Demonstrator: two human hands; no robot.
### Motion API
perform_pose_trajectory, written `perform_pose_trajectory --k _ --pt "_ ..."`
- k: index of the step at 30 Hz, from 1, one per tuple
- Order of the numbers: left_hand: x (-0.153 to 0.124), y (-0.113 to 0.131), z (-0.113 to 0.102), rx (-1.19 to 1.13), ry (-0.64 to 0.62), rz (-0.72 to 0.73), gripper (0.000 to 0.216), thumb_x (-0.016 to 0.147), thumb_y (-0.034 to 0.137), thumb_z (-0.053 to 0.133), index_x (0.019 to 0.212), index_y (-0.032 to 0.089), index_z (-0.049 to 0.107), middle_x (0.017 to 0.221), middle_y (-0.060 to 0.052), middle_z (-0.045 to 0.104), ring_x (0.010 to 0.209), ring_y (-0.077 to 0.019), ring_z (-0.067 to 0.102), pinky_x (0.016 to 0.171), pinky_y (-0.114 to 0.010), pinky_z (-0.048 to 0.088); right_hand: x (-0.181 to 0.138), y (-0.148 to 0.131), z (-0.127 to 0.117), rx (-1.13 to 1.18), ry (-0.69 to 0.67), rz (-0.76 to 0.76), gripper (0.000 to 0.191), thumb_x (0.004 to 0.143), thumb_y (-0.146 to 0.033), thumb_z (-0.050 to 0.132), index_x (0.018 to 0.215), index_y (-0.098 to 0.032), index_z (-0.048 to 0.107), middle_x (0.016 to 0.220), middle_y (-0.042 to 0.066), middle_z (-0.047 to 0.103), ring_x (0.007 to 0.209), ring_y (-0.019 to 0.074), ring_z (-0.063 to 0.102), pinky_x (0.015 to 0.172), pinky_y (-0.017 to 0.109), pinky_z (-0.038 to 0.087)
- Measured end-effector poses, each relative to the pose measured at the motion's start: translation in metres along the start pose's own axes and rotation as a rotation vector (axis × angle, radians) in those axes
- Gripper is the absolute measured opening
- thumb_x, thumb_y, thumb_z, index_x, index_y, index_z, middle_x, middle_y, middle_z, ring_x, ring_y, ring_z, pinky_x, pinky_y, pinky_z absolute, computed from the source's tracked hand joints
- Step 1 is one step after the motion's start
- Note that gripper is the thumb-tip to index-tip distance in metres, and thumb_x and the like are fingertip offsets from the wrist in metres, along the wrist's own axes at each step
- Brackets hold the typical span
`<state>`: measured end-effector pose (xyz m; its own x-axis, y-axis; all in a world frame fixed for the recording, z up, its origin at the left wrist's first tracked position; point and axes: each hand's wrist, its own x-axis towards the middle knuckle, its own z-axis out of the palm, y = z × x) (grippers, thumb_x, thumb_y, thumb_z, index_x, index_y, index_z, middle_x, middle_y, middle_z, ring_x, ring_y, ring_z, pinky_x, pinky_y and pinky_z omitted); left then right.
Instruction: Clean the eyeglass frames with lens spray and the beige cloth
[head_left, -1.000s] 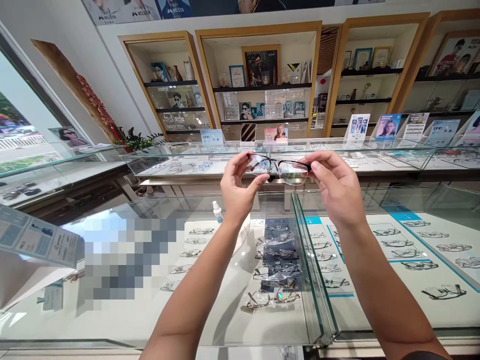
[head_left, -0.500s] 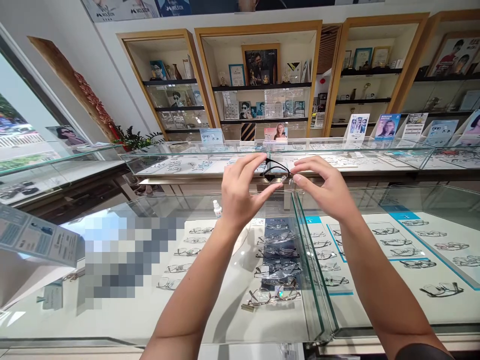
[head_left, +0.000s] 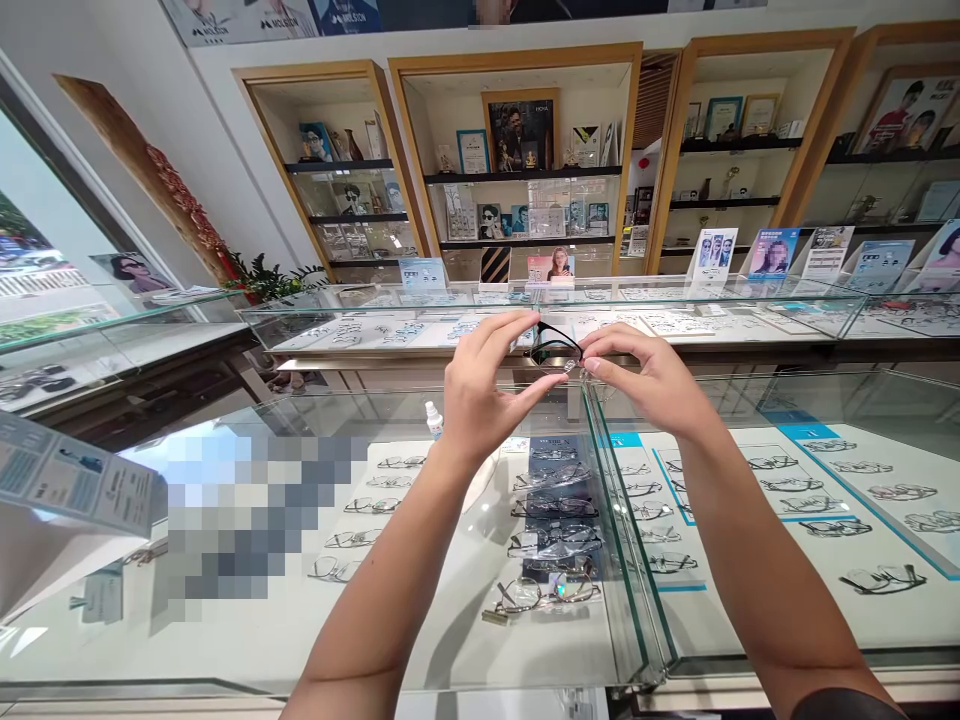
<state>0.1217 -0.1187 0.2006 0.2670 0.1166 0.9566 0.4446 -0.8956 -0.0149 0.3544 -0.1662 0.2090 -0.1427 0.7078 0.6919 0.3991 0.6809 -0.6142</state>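
Note:
A pair of black-framed eyeglasses (head_left: 562, 333) is held up in front of me, above the glass counter. My left hand (head_left: 484, 385) grips its left side, fingers on top and thumb beneath. At the other end, my right hand (head_left: 652, 380) pinches the frame between thumb and forefinger. Part of the eyeglasses is hidden by my fingers. Below my hands, several eyeglasses (head_left: 559, 540) lie in a column on a dark display strip inside the glass case. A small white bottle (head_left: 433, 418) stands just left of my left forearm.
The glass display case (head_left: 480, 670) spans the near side, with a glass joint (head_left: 626, 540) between my arms. More eyeglasses (head_left: 881, 578) lie at the right. A card stand (head_left: 75, 475) is at the left. Another glass counter (head_left: 360, 345) runs across, with wooden shelving (head_left: 517, 60) behind.
My right thumb and forefinger have closed onto the right end of the eyeglasses. The eyeglasses have turned slightly and dropped a little. My left hand keeps its grip.

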Motion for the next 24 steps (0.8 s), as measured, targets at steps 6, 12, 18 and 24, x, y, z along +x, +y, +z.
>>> perform_pose_trajectory --k 6,12,18,24 --pt "0.0 0.001 0.002 -0.115 -0.009 -0.041 0.065 0.083 0.042 0.091 0.141 0.026 0.066 0.134 -0.011 0.074 0.125 -0.0275 0.072 0.106 -0.044 0.062 0.001 0.004 0.0 0.089 -0.027 0.037 0.015 0.096 -0.041 0.075 0.089 -0.028 0.079 0.116 0.006 0.075 0.115 0.0254 0.069 0.11 0.053 0.051" --pt "-0.002 0.0 0.006 -0.362 -0.028 -0.117 0.066 0.084 0.039 0.09 0.144 0.025 0.064 0.136 -0.011 0.07 0.125 -0.0248 0.071 0.112 -0.044 0.063 0.002 0.009 0.0 0.215 -0.094 0.11 0.019 0.094 -0.045 0.077 0.086 -0.028 0.078 0.133 0.005 0.074 0.127 0.0273 0.066 0.117 0.053 0.045" --pt "-0.004 -0.002 0.011 -0.483 -0.025 -0.142 0.069 0.082 0.041 0.092 0.143 0.027 0.063 0.137 -0.01 0.067 0.125 -0.0254 0.071 0.113 -0.046 0.063 0.002 0.004 -0.001 0.4 -0.192 0.198 0.02 0.09 -0.046 0.081 0.083 -0.028 0.078 0.113 0.004 0.079 0.106 0.0243 0.07 0.097 0.045 0.053" --pt "-0.002 0.001 0.009 -0.307 0.02 -0.133 0.074 0.082 0.053 0.09 0.145 0.028 0.061 0.142 -0.012 0.066 0.131 -0.0285 0.065 0.109 -0.044 0.059 0.004 0.007 0.002 0.388 -0.065 0.171 0.017 0.087 -0.04 0.083 0.081 -0.024 0.078 0.099 0.003 0.078 0.093 0.0204 0.069 0.091 0.04 0.054"
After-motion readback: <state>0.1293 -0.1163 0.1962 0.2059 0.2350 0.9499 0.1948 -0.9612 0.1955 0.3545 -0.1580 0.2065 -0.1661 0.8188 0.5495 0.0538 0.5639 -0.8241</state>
